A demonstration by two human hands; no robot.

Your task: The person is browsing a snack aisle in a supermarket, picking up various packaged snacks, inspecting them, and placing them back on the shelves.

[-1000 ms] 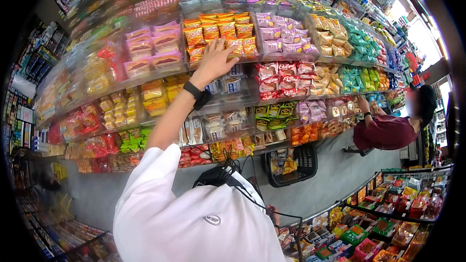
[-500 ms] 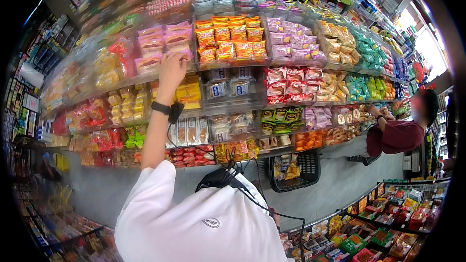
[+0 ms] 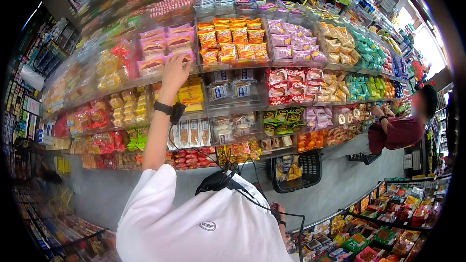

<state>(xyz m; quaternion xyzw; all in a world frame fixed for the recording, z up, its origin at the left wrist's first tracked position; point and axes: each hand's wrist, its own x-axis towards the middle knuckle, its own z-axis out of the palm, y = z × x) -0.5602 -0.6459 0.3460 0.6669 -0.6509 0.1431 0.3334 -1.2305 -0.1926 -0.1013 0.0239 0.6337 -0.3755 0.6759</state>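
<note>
Head view: the left hand (image 3: 175, 73) is sitting at the front of the pink packs (image 3: 179, 41), its fingers bending over the right-hand front one; whether they are closing on it or only touching it, I cannot tell. Those packs are lying in the upper row, just left of the orange packs (image 3: 233, 51). Yellow packs (image 3: 192, 97) are showing below, beside the wrist, which is wearing a black band (image 3: 163, 108). The right hand (image 3: 277, 208) is hanging low by the white shirt (image 3: 194, 218), well apart from the left; its fingers are partly hidden, so I cannot tell whether it is gripping anything. A black basket (image 3: 313, 167) is standing on the floor (image 3: 335, 184), holding several packs. Farther right, another person in maroon (image 3: 400, 131) is facing the shelves, hands near the goods.
</note>
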